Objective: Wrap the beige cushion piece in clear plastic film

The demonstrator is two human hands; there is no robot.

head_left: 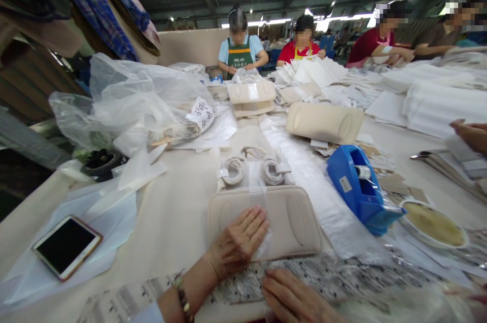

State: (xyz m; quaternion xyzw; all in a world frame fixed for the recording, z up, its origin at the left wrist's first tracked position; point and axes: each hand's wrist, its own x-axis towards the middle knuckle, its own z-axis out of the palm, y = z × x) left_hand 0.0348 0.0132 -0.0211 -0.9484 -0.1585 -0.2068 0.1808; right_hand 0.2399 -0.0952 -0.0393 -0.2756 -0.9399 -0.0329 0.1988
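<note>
Two bare hands share the lower centre of the frame. The left hand (241, 234) lies flat on one beige pad (281, 226), fingers straight and together, over a clear strip (258, 183) crossing the pad. The right hand (292, 292) rests below on patterned plastic (323, 275), its fingers together; whether they grip it, I cannot tell. Just above the pad sit two coiled straps (272, 171). Right of centre stands one blue tape dispenser (352, 186), with one bowl (433, 224) beside it; at lower left lies one phone (67, 247). Farther up are two stacked pads (252, 92) and one tilted pad (323, 122). Four co-workers (239, 54) line the upper centre and upper right.
</note>
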